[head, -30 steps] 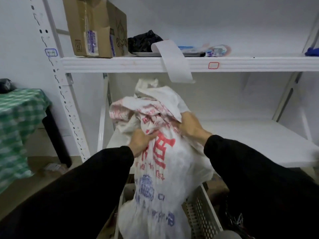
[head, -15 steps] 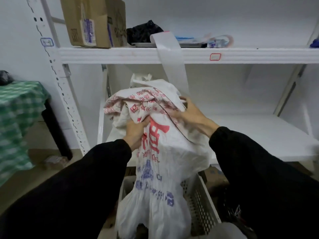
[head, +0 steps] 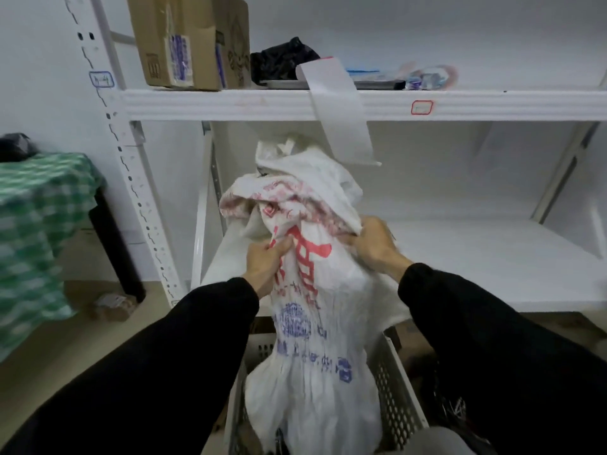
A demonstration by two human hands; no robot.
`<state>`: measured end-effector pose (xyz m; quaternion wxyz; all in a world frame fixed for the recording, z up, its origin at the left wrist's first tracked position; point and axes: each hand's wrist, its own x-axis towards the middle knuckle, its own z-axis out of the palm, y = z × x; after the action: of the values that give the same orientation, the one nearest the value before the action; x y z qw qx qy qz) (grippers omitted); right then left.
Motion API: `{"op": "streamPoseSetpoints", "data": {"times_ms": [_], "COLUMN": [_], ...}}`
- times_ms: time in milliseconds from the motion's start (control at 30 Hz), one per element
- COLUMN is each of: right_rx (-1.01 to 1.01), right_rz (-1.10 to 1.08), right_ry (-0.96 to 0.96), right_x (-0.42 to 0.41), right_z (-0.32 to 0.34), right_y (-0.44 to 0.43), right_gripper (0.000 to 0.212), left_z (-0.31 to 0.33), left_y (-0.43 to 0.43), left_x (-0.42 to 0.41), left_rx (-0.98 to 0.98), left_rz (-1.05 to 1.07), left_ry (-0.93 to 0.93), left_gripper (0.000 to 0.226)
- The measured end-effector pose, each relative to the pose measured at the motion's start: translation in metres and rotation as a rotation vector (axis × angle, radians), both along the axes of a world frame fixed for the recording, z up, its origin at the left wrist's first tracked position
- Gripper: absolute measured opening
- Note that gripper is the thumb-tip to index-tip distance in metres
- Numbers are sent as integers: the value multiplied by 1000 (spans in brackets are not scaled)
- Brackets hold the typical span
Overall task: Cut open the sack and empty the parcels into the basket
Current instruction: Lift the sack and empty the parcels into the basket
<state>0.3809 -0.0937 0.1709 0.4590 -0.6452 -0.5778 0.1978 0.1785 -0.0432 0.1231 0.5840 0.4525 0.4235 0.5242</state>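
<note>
Both hands are sitting lower on the sack [head: 315,290] than half a second ago, and the bunched top of it is now standing clear above the fingers instead of folding over them. The left hand [head: 266,264] is clamping a fistful of the cloth beside the big red print, fingers curled tight together. The right hand [head: 374,244] is clamping the other side, its fingertips buried under a fold so only the knuckles and back are showing. Black sleeves are covering both arms up to the wrists.

The sack is hanging upright between the hands, its lower end dropping into the white perforated basket [head: 397,399] below. The bottom of the sack and the basket floor are being cut off by the lower edge of the view, so whether any parcels are lying inside cannot be told. The blue print lower down is too blurred to read.

Behind, a white shelf [head: 460,257] is running across, and an upper shelf is carrying a cardboard box [head: 187,44], its top cropped off. A strip of white paper [head: 338,106] is drooping over that edge. At the left, a green checked cloth [head: 36,224] is smearing with motion blur.
</note>
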Motion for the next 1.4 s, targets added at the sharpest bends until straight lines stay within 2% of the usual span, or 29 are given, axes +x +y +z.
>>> {"op": "streamPoseSetpoints", "data": {"times_ms": [67,133,200,233,267,333,400,500,533,600,667,767,867,933,1000,1033,1100,1133,1167,1233,1267,1333,1400], "right_rx": [146,252,137,81,74,152,114,-138,-190,-179,-130,-13,18,-4,-66,-116,-250,-279,-244,-91,-15,104,160], "right_rz": [-142,-210,-115,-74,-102,-263,-226,114,146,85,-83,-194,-14,109,162,152,61,35,11,-100,-181,-324,-361], "right_ry": [82,-2,-189,-239,-226,-174,-184,-21,5,30,89,258,390,427,487,402,-20,-163,-181,-59,-37,14,77], "right_x": [9,15,13,15,18,25,24,-3,-12,-24,-27,-14,-24,-30,-20,-11,3,5,3,-3,-4,0,-1], "right_z": [23,34,15,3,-2,5,7,-10,-20,-35,-33,-12,5,6,0,-4,-21,-33,-41,-39,-31,-13,-6], "right_y": [8,14,10,7,3,5,11,0,-1,1,1,7,11,8,1,-5,-17,-20,-20,-15,-8,4,8], "right_gripper": [15,22,24,22,20,21,32,75,80,60,42,50,59,62,68,74,85,79,64,27,19,18,19], "left_z": [15,18,8,4,2,6,11,16,19,19,16,14,19,16,9,4,1,6,13,26,29,25,7], "left_y": [7,16,14,13,14,19,20,11,5,-3,-8,1,-2,-1,4,8,10,9,7,6,5,3,-2], "left_x": [3,5,4,2,-3,-11,-11,3,11,21,20,-4,-2,7,2,-2,-4,0,5,12,8,-11,-30], "left_rx": [-6,32,92,92,80,85,44,-114,-134,-125,-90,-18,48,78,41,4,-63,-75,-74,-26,11,59,41], "left_rz": [21,23,7,22,48,48,42,1,-41,-90,-120,-250,-369,-247,-64,-16,-6,-24,-40,-77,-93,-152,-197], "left_ry": [-144,-153,61,101,75,17,-15,-239,-268,-213,-109,-15,129,213,185,141,-7,-81,-124,-128,-96,64,198], "left_gripper": [8,10,15,12,9,17,27,25,21,19,23,42,46,37,28,28,30,27,23,22,27,32,27]}}
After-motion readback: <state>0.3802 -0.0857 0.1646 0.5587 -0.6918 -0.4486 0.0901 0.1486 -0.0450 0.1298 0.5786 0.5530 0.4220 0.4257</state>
